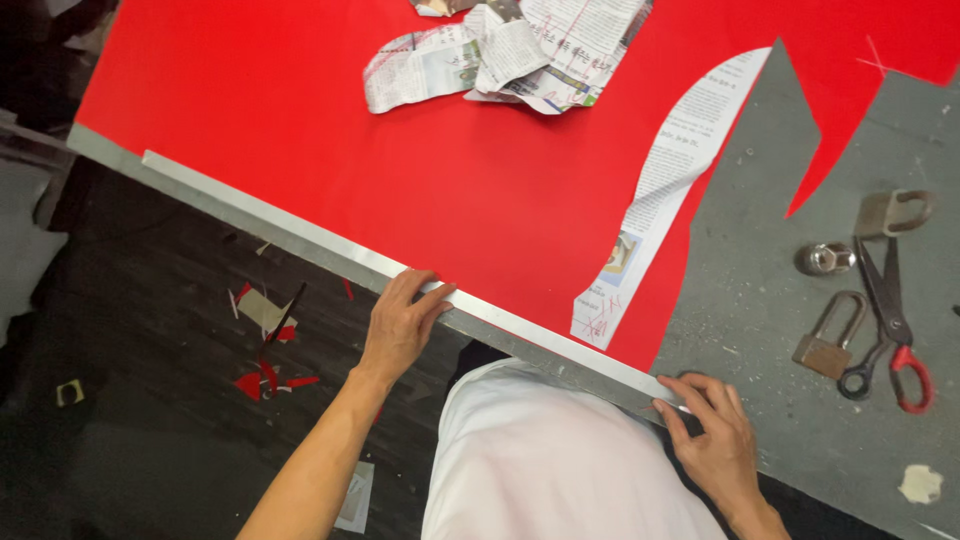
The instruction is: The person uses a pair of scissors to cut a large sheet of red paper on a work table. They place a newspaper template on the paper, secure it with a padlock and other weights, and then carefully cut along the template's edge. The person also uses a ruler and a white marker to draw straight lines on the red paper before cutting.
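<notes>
A long silver metal ruler [300,233] lies along the near edge of a red sheet of fabric [400,150] spread on a grey table [760,270]. My left hand [403,322] rests on the ruler near its middle, fingers curled over its edge. My right hand [708,428] presses on the ruler's right end at the table's edge. A curved newspaper pattern piece [665,185] lies on the red sheet, to the right. The red sheet's right side is cut in a jagged outline.
Crumpled newspaper pieces [510,55] lie at the top of the sheet. Scissors with red and black handles [890,320], two padlocks [832,335] [893,211] and a metal nut [826,259] sit on the grey table at right. Red and paper scraps [265,345] litter the dark floor.
</notes>
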